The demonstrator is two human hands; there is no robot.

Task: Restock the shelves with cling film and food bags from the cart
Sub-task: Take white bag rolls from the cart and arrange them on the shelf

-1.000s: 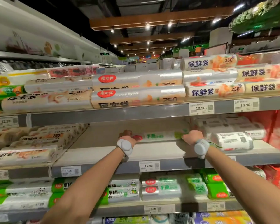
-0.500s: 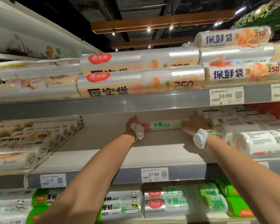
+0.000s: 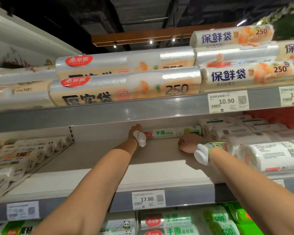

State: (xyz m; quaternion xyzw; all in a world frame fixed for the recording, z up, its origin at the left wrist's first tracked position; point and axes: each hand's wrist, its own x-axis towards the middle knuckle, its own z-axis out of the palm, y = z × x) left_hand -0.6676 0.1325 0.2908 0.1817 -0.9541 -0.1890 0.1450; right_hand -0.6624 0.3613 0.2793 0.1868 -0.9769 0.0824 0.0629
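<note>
Setting: supermarket aisle, viewed from head height and tilted upward at tiers of shelving.
Middle shelf: pale grey metal shelf [image 3: 92,167], broad and mostly bare across its central bay.
Task item: long white roll with green lettering and a red oval logo [image 3: 168,133], lying lengthwise at the very back of the pale grey metal shelf, near the rear wall, alone in its bay.
Left hand [image 3: 135,131]: set against the roll's left end, back of the hand toward the camera, fingers hidden behind it. Impossible to tell whether gripping or only touching.
Right hand [image 3: 187,144]: low on the shelf board in front of the roll's right end, fingers curled under like a loose fist. Impossible to tell whether anything is held.
Wrists: white wrist-worn device [image 3: 139,139] on each forearm.
To the right: white plastic-wrapped packs [image 3: 270,155], piled just beside the bare bay.
To the left: cream-coloured rolls [image 3: 15,156], stacked in the neighbouring section.
Above: large clear-wrapped food bag rolls marked 250 [image 3: 126,85], filling the upper tier.
Below: green and white packs [image 3: 176,221] on the lower tier.
Shelf edge: white price label reading 17.90 [image 3: 148,199].
Cart: not in view.
Progress: judged early for this bay, with one roll placed at the back and a wide stretch of board in front unfilled. Neighbouring tiers look well stocked. Likely many more trips to the cart left.
</note>
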